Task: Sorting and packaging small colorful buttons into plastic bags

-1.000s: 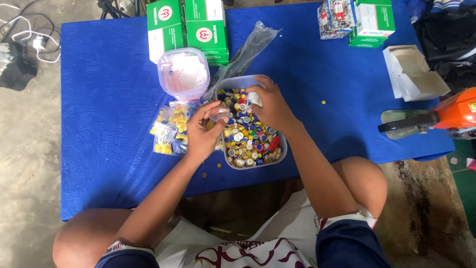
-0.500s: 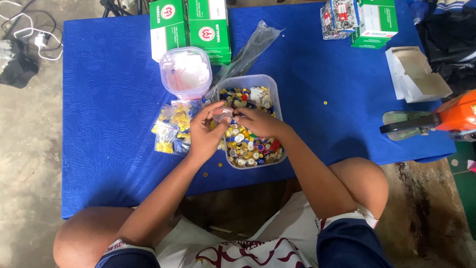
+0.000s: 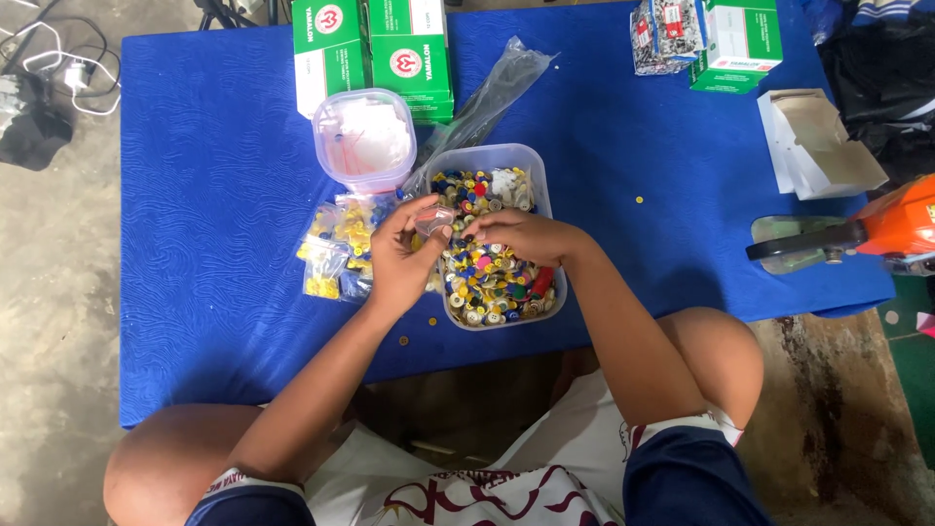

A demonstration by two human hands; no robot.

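Cables (image 3: 58, 68) lie on the floor at far left, off the blue table (image 3: 214, 175). Filled small bags of yellow pieces (image 3: 336, 244) lie beside the round lidded tub (image 3: 365, 141), below the green boxes (image 3: 375, 44). Left hand (image 3: 399, 258): fingers pinched on a small clear bag (image 3: 435, 218), held at the left rim of the clear tub (image 3: 538, 175). Right hand (image 3: 521, 234): fingers curled down among the mixed coloured buttons (image 3: 492, 282) in that tub; whether they grip any, cannot tell. Far right: open cardboard box (image 3: 813, 141), orange tool (image 3: 901, 229).
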